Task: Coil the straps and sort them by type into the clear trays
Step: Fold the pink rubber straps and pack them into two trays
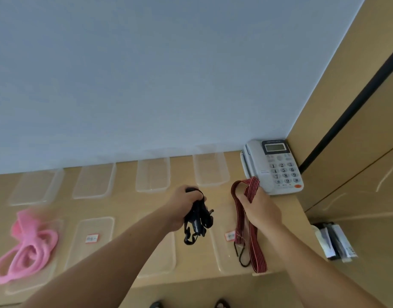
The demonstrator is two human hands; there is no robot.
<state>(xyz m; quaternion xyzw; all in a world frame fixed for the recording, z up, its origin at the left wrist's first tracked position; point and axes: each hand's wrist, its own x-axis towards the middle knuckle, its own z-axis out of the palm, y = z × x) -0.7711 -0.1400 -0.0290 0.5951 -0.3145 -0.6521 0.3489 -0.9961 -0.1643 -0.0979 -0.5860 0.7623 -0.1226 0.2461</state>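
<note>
My left hand (184,205) grips a bunched black strap (196,221) with plastic buckles, held above the wooden table; its loose ends dangle over a clear tray (168,258). My right hand (258,207) grips a red striped elastic strap (253,238) near its folded top. Both of its ends hang down, one with a dark metal hook, over a labelled clear tray (222,261) at the front right. A pink strap (26,247) lies loosely coiled on the front left tray (51,272).
Several empty clear trays stand in two rows on the table, among them a labelled one (92,236) and a back-row one (210,167). A white desk phone (273,165) sits in the back right corner. A wall runs behind, wooden panels to the right.
</note>
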